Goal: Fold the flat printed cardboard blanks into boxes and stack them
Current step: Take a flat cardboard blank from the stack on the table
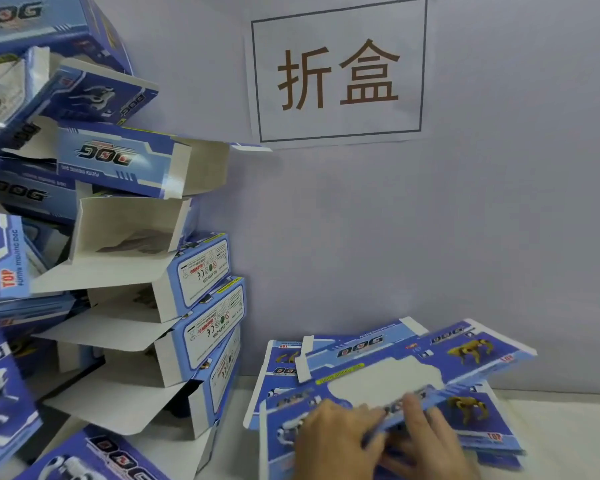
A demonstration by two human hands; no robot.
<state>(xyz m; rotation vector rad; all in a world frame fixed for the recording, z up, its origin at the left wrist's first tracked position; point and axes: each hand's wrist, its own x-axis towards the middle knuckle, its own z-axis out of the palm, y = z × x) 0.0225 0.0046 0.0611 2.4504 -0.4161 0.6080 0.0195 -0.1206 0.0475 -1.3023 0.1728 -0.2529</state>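
A pale lavender-grey wall fills the back of the scene. Taped to it, up high and towards the right, is a white paper sign with a thin dark rectangular border and two large brown Chinese characters printed inside. Below, a white worktop meets the wall along its far edge.

Blue printed flat blank tilted above the blank pile, beside leaning open-flapped folded boxes.
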